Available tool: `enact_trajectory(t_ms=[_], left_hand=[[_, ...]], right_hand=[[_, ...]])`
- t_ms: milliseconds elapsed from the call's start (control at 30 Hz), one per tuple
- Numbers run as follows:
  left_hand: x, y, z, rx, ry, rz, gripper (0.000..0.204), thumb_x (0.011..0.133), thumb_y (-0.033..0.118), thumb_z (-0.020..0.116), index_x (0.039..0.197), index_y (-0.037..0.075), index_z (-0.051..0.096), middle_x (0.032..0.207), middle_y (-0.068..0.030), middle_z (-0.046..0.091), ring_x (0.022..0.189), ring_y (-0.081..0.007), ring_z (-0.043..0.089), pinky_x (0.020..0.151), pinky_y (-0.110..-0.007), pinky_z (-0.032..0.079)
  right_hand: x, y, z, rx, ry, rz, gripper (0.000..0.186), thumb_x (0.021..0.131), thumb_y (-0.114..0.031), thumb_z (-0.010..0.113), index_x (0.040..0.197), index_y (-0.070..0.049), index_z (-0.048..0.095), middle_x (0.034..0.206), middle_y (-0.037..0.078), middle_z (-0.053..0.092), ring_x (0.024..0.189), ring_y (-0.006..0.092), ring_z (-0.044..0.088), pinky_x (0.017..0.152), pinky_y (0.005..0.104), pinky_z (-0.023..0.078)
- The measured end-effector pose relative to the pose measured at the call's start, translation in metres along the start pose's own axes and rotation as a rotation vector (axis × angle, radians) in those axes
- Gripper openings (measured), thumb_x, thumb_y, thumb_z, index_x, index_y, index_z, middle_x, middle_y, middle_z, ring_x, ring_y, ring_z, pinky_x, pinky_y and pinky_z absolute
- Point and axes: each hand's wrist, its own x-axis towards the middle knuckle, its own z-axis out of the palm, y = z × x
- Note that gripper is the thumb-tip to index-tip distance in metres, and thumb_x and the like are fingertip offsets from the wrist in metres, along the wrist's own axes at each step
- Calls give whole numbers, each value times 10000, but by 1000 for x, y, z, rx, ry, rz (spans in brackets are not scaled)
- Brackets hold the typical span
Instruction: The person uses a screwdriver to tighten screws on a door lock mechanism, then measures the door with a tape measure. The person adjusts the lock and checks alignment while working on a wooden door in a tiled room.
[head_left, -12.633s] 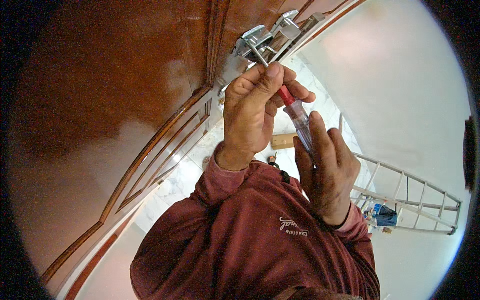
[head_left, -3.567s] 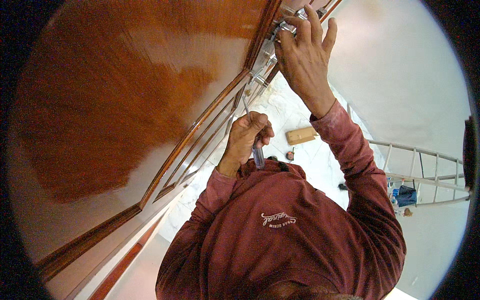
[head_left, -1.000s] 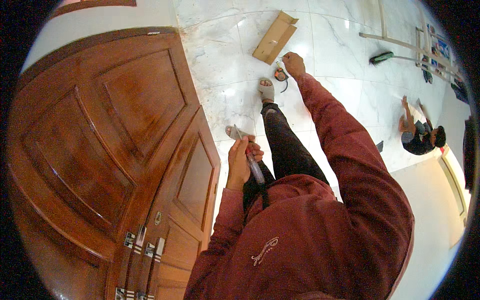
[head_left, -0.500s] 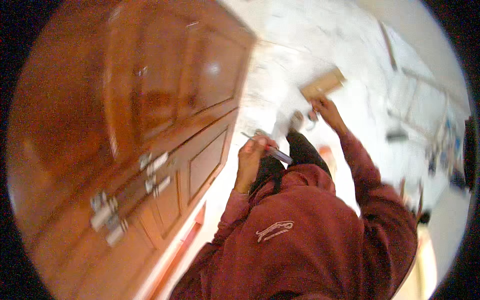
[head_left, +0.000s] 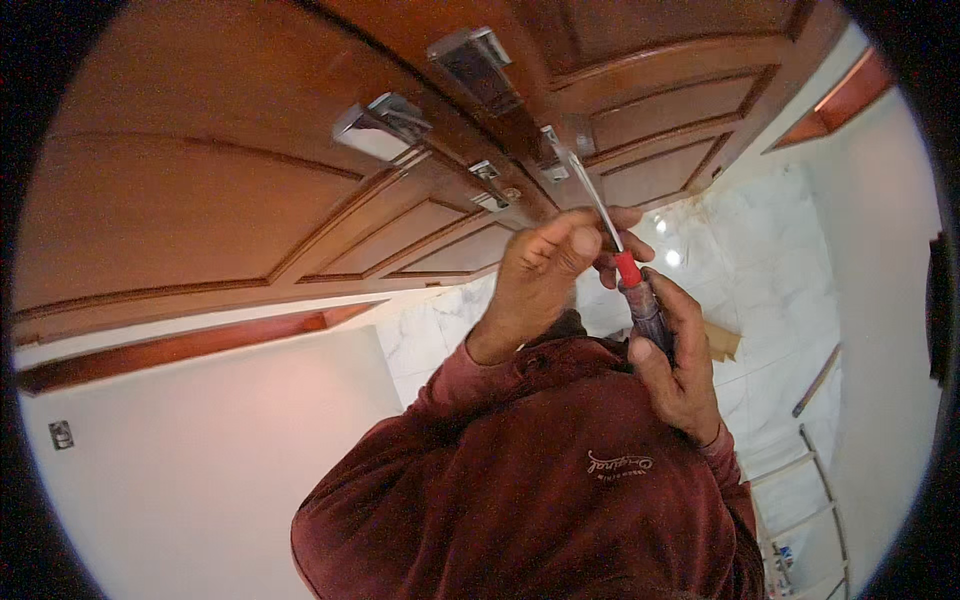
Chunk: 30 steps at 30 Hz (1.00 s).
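Note:
My right hand [head_left: 685,360] is wrapped round the dark, clear-looking handle of a screwdriver [head_left: 627,268] with a red collar. Its metal shaft slants up and left, the tip over a small metal plate [head_left: 553,155] on the brown wooden double door [head_left: 400,215]; I cannot tell whether they touch. Beside the shaft is my left hand [head_left: 545,270], thumb raised and bent fingers apart, some reaching behind the shaft. Whether anything small is in it does not show. Near the doors' meeting edges are a metal latch plate [head_left: 490,186] and two shiny handles, one left [head_left: 375,135], one right [head_left: 480,70].
Partly behind my right hand, a cardboard piece [head_left: 722,343] lies on the marbled floor [head_left: 770,270]. A ladder-like frame [head_left: 825,500] and a stick [head_left: 817,380] are at the right. A white wall [head_left: 230,440] with a socket [head_left: 61,434] stands left.
The screwdriver has passed from my left hand to my right, which earlier reached down by the cardboard. Both hands are now raised at the door, and the view has turned toward it.

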Motion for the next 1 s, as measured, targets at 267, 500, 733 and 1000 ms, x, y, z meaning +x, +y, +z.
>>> enact_trajectory(t_ms=[267,500,733,1000], left_hand=[[-10,43,-52,319,519,328,304,1018,283,516,1049,-12,584,850,-128,660,786,-182,655,678,-282,522],[-8,61,-95,567,648,442,198,1009,207,545,998,9,543,762,-80,627,640,-118,563,600,-237,450],[3,44,-103,614,750,592,232,1013,206,519,1111,-3,490,770,-93,591,615,-122,547,567,-227,444],[14,51,-109,643,773,677,334,1005,178,529,1240,-46,449,1037,-133,568,857,-128,557,757,-254,491]], right_hand=[[41,-24,57,-39,14,-112,487,973,-195,542,1395,11,409,1309,236,549,1195,338,568,1003,386,426],[78,-36,61,68,22,75,411,976,-156,530,1338,32,486,1142,226,639,1006,275,659,868,347,501],[105,-51,60,-46,-1,-31,371,961,-133,551,1288,40,532,1115,255,648,972,345,676,845,369,517],[116,-58,43,-165,7,-63,334,942,-137,577,1224,41,587,1069,247,672,982,351,683,844,358,523]])
